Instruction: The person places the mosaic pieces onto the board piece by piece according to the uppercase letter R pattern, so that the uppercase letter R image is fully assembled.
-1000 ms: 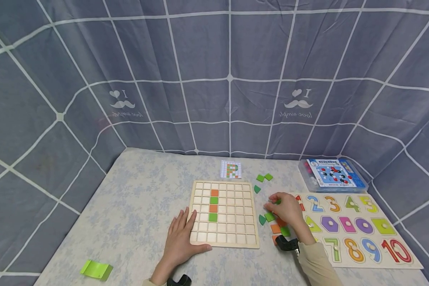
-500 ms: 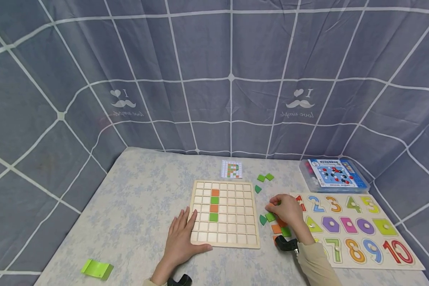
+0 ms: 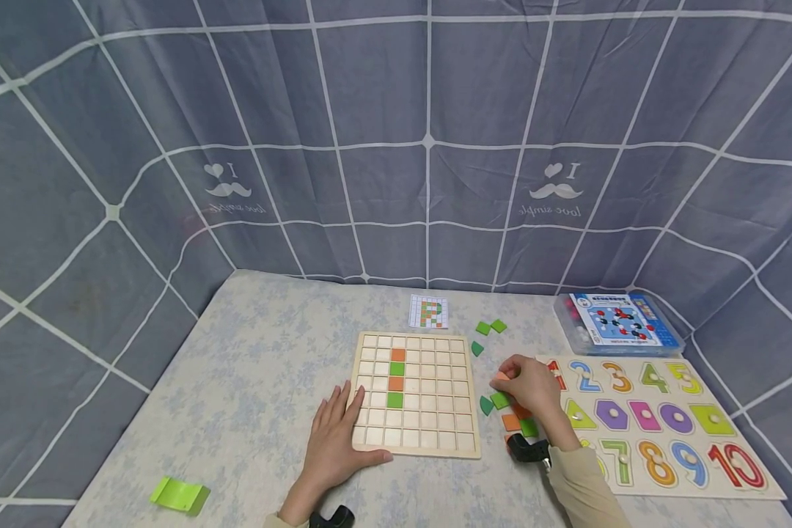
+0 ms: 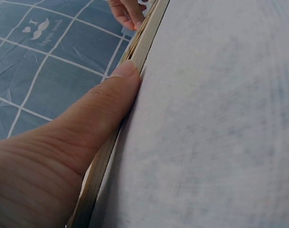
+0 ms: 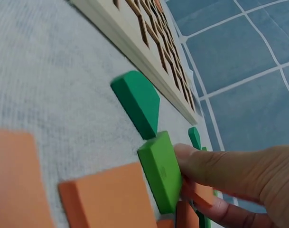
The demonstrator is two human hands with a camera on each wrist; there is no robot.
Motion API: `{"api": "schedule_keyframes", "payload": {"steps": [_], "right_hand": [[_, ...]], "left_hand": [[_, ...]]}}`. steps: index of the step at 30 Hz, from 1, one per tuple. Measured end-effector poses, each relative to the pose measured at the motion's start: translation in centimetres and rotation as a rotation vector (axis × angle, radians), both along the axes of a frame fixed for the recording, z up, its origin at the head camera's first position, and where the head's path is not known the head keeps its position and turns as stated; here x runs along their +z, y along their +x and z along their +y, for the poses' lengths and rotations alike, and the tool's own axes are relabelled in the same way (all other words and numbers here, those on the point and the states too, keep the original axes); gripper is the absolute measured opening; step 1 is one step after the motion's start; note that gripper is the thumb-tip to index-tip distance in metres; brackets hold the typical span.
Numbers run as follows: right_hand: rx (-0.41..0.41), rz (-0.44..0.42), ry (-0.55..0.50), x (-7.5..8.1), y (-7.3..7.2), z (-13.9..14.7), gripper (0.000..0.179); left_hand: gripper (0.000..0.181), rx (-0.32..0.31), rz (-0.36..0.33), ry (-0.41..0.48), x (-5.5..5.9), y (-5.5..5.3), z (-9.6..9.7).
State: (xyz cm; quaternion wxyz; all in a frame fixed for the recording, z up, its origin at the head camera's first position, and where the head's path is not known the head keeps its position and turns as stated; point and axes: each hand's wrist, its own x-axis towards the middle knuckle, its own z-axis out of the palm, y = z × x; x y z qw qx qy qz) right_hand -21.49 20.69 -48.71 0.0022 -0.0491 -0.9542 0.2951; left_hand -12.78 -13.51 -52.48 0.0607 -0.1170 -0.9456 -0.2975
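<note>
A wooden grid board [image 3: 435,452] lies at the middle of the table, with a column of orange and green square tiles [image 3: 396,384] in its cells. My left hand [image 3: 333,440] rests at the board's near left corner, fingers straight along the left side. Its thumb [image 4: 113,92] presses the front edge in the left wrist view. Right of the board, my right hand [image 3: 531,385] pinches an orange tile [image 5: 201,194] between thumb and fingers. Just below the hand lie a green tile [image 5: 161,171], a dark green quarter-round piece [image 5: 137,102] and several orange tiles [image 5: 111,197].
A pattern card [image 3: 428,312] lies behind the board, with two green tiles [image 3: 491,327] to its right. A number puzzle board [image 3: 686,484] and a clear plastic box [image 3: 620,323] stand at the right. A bright green curved block [image 3: 180,496] is at the front left.
A green tile showed at my right fingertips a second ago; now an orange tile shows there, tilted between thumb and fingers. The left hand and board have stayed in place.
</note>
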Motion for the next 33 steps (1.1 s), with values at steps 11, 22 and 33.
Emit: {"api": "schedule_keyframes", "payload": {"steps": [11, 22, 33], "right_hand": [[0.016, 0.052, -0.013, -0.1, 0.2, -0.2, 0.017], [0.041, 0.072, -0.064, 0.3, 0.6, -0.7, 0.015], [0.268, 0.127, -0.321, 0.2, 1.9, -5.5, 0.014]], "left_hand": [[0.114, 0.001, 0.003, -0.002, 0.0, 0.0, 0.0], [0.115, 0.002, -0.013, -0.007, -0.1, -0.1, 0.0], [0.115, 0.007, -0.027, -0.009, -0.1, -0.2, 0.0]]}}
